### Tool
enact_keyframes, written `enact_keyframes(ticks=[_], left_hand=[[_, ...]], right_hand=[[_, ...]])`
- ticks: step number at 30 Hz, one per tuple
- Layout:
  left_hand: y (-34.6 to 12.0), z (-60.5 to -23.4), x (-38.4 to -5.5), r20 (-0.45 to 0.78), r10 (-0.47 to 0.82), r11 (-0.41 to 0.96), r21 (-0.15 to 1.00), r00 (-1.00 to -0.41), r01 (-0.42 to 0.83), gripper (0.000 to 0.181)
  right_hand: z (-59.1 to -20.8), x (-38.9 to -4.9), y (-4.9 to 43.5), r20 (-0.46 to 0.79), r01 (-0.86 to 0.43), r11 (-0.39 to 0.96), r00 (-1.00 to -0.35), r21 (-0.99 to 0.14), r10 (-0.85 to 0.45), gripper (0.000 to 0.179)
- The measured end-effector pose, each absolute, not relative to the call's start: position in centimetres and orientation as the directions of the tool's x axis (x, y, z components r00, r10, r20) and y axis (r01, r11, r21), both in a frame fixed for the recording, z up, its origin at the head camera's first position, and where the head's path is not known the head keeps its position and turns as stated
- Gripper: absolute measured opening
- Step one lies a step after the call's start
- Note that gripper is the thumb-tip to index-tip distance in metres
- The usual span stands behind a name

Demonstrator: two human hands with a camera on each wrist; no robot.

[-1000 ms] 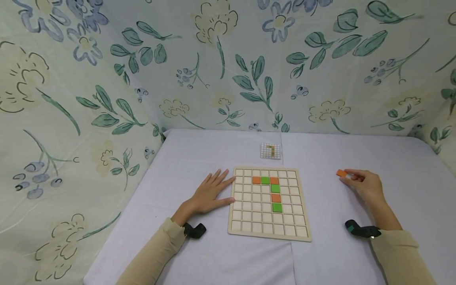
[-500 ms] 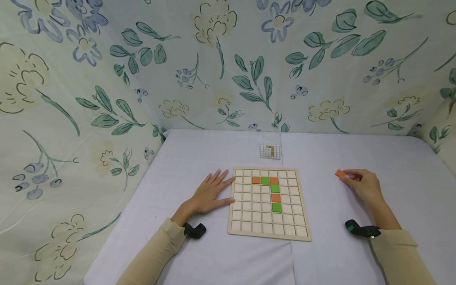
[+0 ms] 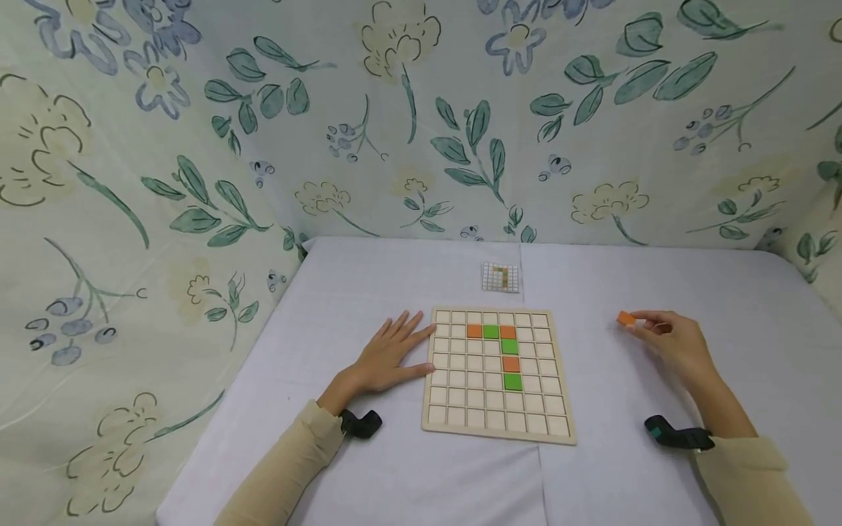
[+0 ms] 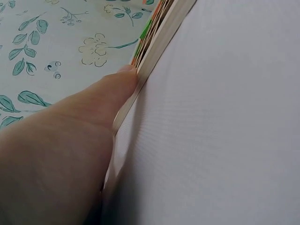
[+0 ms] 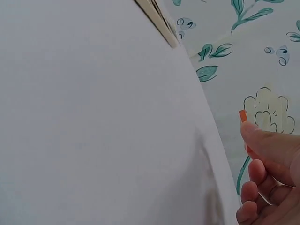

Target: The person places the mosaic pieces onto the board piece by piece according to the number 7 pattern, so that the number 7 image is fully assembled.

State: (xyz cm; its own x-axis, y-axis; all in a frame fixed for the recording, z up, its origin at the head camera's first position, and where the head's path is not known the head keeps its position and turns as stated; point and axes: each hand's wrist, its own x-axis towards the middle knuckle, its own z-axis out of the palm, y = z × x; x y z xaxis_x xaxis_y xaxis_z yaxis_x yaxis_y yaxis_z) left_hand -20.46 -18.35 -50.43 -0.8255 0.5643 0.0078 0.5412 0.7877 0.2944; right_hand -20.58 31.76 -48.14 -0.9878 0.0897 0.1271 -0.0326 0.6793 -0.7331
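Observation:
A wooden grid board (image 3: 460, 402) lies flat on the table, with several orange and green square tiles set in its cells. They form a row near the top and a column running down from its right end. My left hand (image 3: 381, 359) rests palm down on the cloth, fingers spread, thumb and index fingertip touching the board's left edge; in the left wrist view its thumb (image 4: 105, 96) presses that edge. Right of the board, my right hand (image 3: 680, 343) pinches an orange tile (image 3: 626, 318) between thumb and index finger. The right wrist view shows this orange tile (image 5: 243, 116) edge-on, held off the table.
Behind the board lies a small card (image 3: 500, 277) printed with a grid and a coloured pattern. A white cloth (image 3: 368, 482) covers the table. Floral fabric (image 3: 395, 146) hangs behind and to the left.
The right hand has shifted very slightly left, and the orange tile in its fingers has turned and tilted a little. My left hand and the board stay as they were.

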Motion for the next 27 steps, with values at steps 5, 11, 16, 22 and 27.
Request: enact_keyframes(ticks=[5,11,16,22,27], left_hand=[[-18.3,-50.4,-20.4,0.011,0.566,0.785,0.298,-0.824,0.543,0.079],[-18.3,-50.1,-20.4,0.002,0.565,0.787,0.300,-0.825,0.539,0.079],[-18.3,-50.2,-20.4,0.008,0.569,0.783,0.302,-0.822,0.544,0.079],[-18.4,-50.4,-20.6,0.020,0.577,0.779,0.288,-0.817,0.557,0.079],[-18.4,-50.4,-20.6,0.030,0.583,0.770,0.298,-0.812,0.564,0.079]], right_hand=[[-47.2,-19.4,30.5,0.132,-0.048,0.672,-0.988,-0.739,0.075,0.041],[-46.3,-18.0,28.3,0.145,-0.091,0.689,-0.989,-0.719,0.021,0.038],[-46.0,-17.1,26.7,0.204,-0.193,0.675,-0.977,-0.712,-0.064,0.030],[-45.8,-16.0,24.3,0.245,-0.283,0.609,-0.958,-0.741,-0.147,0.026],[-46.3,-15.4,22.4,0.216,-0.293,0.550,-0.955,-0.783,-0.201,0.024]])
